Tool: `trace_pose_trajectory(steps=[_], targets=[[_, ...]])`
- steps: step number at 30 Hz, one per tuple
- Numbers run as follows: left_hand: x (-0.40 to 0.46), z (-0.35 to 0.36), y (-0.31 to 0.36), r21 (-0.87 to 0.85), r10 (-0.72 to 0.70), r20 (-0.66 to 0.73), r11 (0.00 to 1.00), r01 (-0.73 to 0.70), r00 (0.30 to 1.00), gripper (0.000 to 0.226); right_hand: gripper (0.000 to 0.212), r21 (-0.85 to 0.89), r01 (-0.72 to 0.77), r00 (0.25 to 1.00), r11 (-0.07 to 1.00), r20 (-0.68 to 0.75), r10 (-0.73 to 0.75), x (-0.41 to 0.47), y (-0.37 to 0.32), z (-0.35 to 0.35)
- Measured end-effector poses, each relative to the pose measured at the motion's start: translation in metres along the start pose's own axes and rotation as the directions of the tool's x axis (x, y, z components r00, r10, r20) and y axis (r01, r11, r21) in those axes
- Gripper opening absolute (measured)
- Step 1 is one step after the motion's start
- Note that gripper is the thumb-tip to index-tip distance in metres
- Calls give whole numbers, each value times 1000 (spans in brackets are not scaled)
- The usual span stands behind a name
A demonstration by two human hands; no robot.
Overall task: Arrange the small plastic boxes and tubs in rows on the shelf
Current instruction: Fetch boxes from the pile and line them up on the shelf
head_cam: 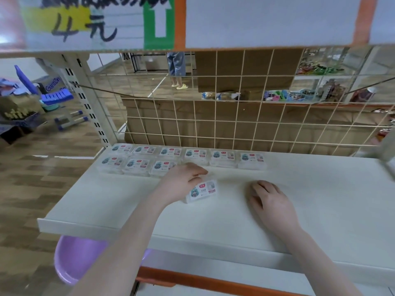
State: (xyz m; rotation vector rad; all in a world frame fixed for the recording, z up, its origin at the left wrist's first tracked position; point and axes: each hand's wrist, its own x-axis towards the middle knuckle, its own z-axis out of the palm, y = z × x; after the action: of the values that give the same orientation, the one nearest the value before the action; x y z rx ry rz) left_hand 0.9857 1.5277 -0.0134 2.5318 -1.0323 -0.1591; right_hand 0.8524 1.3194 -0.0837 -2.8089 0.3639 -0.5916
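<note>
Several small clear plastic boxes with teal-and-red labels stand in two rows at the back left of the white shelf (320, 199); the back row (196, 154) runs along the wire grid and a shorter front row (136, 164) sits before it. My left hand (183, 180) grips one more labelled box (203, 190), tilted, just right of the front row. My right hand (269, 199) rests on the shelf surface to the right with fingers curled under, and nothing shows in it.
A wire grid panel (235, 116) closes the shelf's back. A purple plastic tub (74, 257) sits below the shelf's front left edge. A price sign (85, 22) hangs above. A person's legs (177, 69) stand beyond the grid.
</note>
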Motion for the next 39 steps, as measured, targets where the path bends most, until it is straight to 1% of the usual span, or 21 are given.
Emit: trace_pose_trajectory(steps=[2, 3, 5, 8, 11, 21, 26, 30, 39], targets=[[3, 5, -3, 113, 12, 10, 993, -13, 1000, 33, 20, 10, -8, 1000, 1000, -8, 8, 0, -1, -1], [3, 8, -5, 127, -4, 14, 992, 2, 1000, 35, 19, 13, -8, 1000, 1000, -15, 8, 0, -2, -1], [2, 13, -9, 109, -35, 25, 994, 32, 999, 45, 20, 17, 1, 999, 1000, -37, -1, 0, -2, -1], [0, 22, -14, 98, -62, 121, 994, 50, 991, 69, 24, 27, -17, 999, 1000, -42, 18, -1, -3, 0], [-2, 28, -16, 81, -69, 157, 995, 57, 985, 78, 25, 27, -19, 998, 999, -59, 20, -1, -3, 1], [1, 27, -20, 92, -36, 151, 995, 23, 988, 74, 21, 28, -23, 998, 999, -53, 24, 0, -3, 1], [8, 23, -26, 190, 25, 96, 981, -43, 995, 59, 20, 22, -40, 999, 999, -31, 40, 0, -3, 2], [17, 20, -30, 255, 50, 85, 964, -70, 995, 48, 20, 26, -52, 999, 998, -13, 52, 0, -3, 1], [29, 21, -33, 274, 46, 60, 960, -61, 997, 48, 20, 31, -47, 999, 998, -14, 48, 0, -3, -1]])
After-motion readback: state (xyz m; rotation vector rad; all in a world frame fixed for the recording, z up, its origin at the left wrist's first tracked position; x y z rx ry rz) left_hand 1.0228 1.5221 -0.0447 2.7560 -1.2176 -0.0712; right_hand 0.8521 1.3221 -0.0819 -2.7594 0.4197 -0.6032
